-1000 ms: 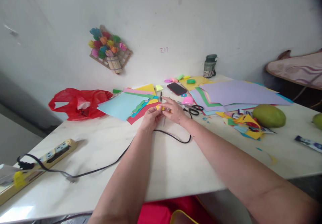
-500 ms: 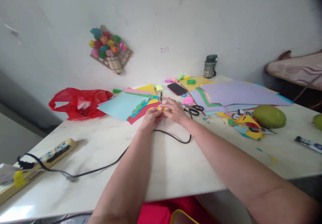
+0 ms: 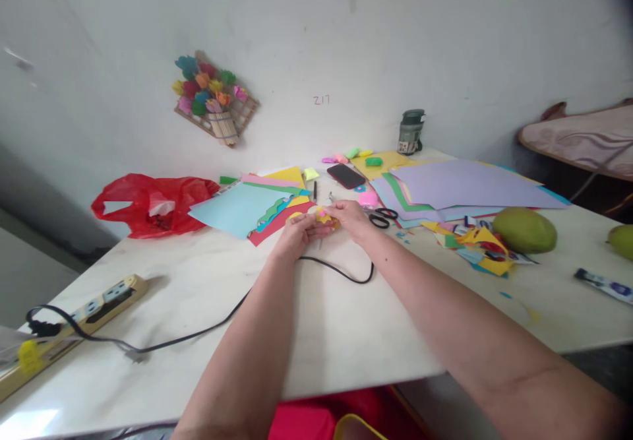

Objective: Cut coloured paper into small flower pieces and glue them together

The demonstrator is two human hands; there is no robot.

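Above the middle of the table, a small yellow flower shape with a pink centre (image 3: 324, 215) is held between both hands; it looks like paper. My left hand (image 3: 301, 232) has its fingers closed under and beside it. The fingertips of my right hand (image 3: 350, 218) pinch its right side. Just right of that hand lie black-handled scissors (image 3: 383, 218) and a pink lump (image 3: 368, 199). Behind the hands are a black pen-like stick (image 3: 315, 191) and a phone (image 3: 346, 176). A red sheet (image 3: 267, 230) lies left of my left hand.
Coloured sheets (image 3: 455, 179) are stacked at right, near paper scraps (image 3: 487, 245), a green mango-like fruit (image 3: 525, 230) and a tube (image 3: 603, 284). At left are a red plastic bag (image 3: 148, 206) and a power strip (image 3: 106, 301); a black cord (image 3: 212, 329) crosses the table.
My right hand's fingers have drawn back and lowered to the flower's right edge, so its yellow face and pink centre show more. The view has shifted slightly.
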